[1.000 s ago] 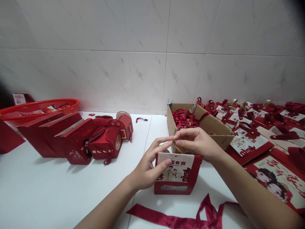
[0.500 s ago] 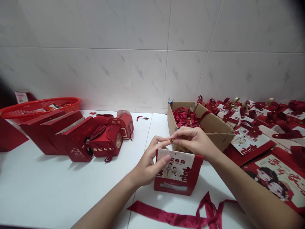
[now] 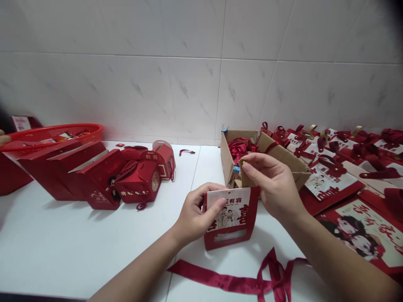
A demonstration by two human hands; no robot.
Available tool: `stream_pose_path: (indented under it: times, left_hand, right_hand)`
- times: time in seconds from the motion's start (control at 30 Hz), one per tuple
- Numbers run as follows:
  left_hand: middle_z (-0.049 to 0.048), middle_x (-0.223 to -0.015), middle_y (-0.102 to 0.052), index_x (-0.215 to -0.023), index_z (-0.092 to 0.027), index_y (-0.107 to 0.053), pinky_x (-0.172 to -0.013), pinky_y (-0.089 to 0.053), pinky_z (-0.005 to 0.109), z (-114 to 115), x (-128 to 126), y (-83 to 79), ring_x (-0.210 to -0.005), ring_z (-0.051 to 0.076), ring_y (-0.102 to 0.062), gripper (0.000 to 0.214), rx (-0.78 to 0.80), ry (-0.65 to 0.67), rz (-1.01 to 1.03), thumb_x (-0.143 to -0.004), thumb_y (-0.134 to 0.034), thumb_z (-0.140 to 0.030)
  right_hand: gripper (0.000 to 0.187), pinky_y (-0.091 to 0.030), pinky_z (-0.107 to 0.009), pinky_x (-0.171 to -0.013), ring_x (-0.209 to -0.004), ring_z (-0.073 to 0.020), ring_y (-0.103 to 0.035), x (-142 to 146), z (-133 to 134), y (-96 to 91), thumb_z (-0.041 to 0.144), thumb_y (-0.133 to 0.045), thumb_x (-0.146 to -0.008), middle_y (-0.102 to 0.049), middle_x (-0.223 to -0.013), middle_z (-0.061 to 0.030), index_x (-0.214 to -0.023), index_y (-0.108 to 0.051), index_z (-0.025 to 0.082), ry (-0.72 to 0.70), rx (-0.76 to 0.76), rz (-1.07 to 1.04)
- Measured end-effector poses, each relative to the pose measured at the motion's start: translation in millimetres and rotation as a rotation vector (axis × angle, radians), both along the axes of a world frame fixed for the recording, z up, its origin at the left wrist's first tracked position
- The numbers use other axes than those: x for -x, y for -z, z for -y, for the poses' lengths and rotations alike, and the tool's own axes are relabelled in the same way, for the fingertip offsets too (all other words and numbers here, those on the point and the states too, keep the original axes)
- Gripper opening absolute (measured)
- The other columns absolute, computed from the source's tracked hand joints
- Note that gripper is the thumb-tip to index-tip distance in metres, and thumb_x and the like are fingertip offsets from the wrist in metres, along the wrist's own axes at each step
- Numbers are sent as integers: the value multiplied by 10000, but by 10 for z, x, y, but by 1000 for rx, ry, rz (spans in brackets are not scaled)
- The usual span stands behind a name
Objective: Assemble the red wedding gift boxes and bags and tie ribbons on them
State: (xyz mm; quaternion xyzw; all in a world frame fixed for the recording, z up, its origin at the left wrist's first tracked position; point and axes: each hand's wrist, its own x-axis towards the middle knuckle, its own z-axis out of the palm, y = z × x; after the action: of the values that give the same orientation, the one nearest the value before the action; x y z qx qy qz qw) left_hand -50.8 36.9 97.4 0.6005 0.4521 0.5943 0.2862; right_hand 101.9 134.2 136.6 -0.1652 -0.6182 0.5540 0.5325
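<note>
- Currently, the left hand (image 3: 200, 216) is clamping the upper left part of a small red paper gift bag (image 3: 234, 220), its thumb pressing on the front and its other fingers going behind.
- The gift bag is sitting between the two hands near the front of the white tabletop (image 3: 132, 251); it is showing a white panel with a printed couple and, below, a clear oblong window.
- Its bottom edge is slanting up toward the right, and I cannot tell whether it is touching the tabletop.
- The right hand (image 3: 277, 188) is pinching, thumb against fingers, a dull gold strap (image 3: 247, 178) with a round brass-coloured stud (image 3: 243, 162), just above the bag's upper right corner.
- A long wine-red satin ribbon (image 3: 217, 279) is lying in front of the bag, looping at its right end.
- Behind the right hand, an open brown cardboard box (image 3: 285, 161) is holding a heap of red ribbons (image 3: 237, 147).
- Farther right, many red-and-white bags with strap handles (image 3: 333, 180) are lying in overlapping rows.
- To the left, a red box with gold lettering (image 3: 137, 182) is standing near a red plastic mesh basket (image 3: 91, 132).
</note>
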Motion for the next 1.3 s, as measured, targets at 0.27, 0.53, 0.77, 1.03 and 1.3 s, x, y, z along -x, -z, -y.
stream_pose_path:
  times: [0.27, 0.53, 0.77, 1.03, 1.3]
  left_hand:
    - [66, -942, -752, -928, -160, -694, -710, -582, 247, -11, -49, -23, -805, 162, -705, 163, 74, -10, 30, -823, -669, -282]
    - [59, -912, -755, -912, -160, -700, -713, -592, 274, -20, -60, -9, -791, 173, -708, 164, 76, -44, 8, -806, -684, -285]
    - [61, -935, -759, -944, -169, -715, -728, -605, 305, -33, -53, 0, -815, 192, -716, 181, 71, -31, 13, -806, -688, -282]
    - [68, -1055, -738, -1063, -203, -698, -740, -600, 296, -27, -38, 8, -866, 191, -709, 261, 61, -11, 30, -815, -688, -285]
    - [58, -973, -740, -954, -179, -697, -703, -590, 261, -33, -23, -12, -802, 166, -702, 172, 68, 18, 19, -823, -672, -288]
  right_hand:
    - [122, -519, -274, -796, -829, -130, -629, 65, 69, 52, 323, -736, -788, -689, -873, 4, -887, -695, 266, 70, -37, -6]
    - [126, -528, -281, -803, -845, -136, -635, 80, 80, 52, 320, -736, -782, -688, -881, -1, -882, -683, 263, 91, -29, -18]
    - [124, -535, -297, -805, -849, -143, -637, 100, 105, 39, 311, -718, -785, -684, -888, -7, -881, -668, 251, 108, -41, -1]
    - [104, -527, -284, -778, -817, -133, -622, 89, 114, 28, 297, -719, -784, -675, -856, 0, -870, -675, 256, 82, -33, -16]
    - [121, -528, -299, -797, -845, -146, -621, 107, 90, 71, 329, -694, -808, -666, -873, -6, -902, -657, 262, 88, -83, 2]
